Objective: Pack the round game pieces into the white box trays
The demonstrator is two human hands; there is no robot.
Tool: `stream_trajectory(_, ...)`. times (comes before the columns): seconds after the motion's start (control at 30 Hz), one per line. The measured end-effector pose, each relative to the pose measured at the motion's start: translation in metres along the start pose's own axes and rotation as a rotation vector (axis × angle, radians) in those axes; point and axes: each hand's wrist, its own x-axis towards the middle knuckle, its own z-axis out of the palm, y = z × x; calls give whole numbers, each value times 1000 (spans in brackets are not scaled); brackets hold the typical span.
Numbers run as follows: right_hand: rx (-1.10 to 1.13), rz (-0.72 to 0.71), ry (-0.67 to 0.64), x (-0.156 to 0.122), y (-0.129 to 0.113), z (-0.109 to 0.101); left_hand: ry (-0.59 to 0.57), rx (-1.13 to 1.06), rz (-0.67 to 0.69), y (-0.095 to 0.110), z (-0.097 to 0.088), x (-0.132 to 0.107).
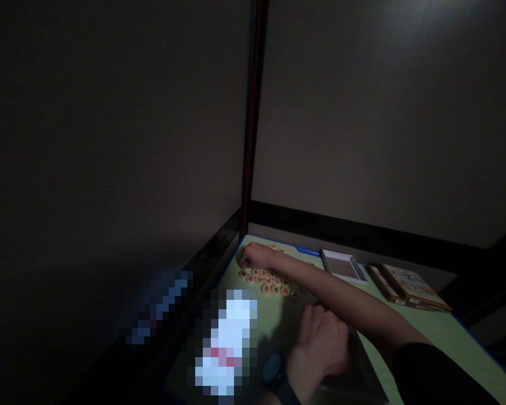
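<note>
Round xiangqi pieces (pixel 268 281) with red and black characters lie in rows on the pale green tabletop (pixel 261 315). My right hand (pixel 255 256) reaches across to their far left end, its fingers curled down beside the outermost pieces; whatever is under the fingertips is hidden. Nearer to me, my left hand (pixel 318 340) is closed, with a dark watch (pixel 274 368) on its wrist. Its fingers curl over at the side of a dark box or tray (pixel 369 374), and I cannot see what they hold. My right forearm covers part of the pieces.
An open white-rimmed box (pixel 343 265) stands at the table's back edge. To its right lie flat printed boxes (pixel 417 287). A bright, pixelated phone-like shape (pixel 227 337) is at front left. Dark walls meet in a corner behind the table.
</note>
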Motion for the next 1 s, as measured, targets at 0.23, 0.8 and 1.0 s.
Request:
stream_trajectory(0.23, -31, -1, 7, -12, -6, -7, -16, 8, 32, 1, -3, 2)
stream_trajectory(0.8, -275, 96, -87, -40, -23, -16, 64, -30, -2, 2, -3, 1)
stream_trajectory(1.0, -336, 45, -106, -38, -29, -12, 61, -14, 3, 2, -1, 2)
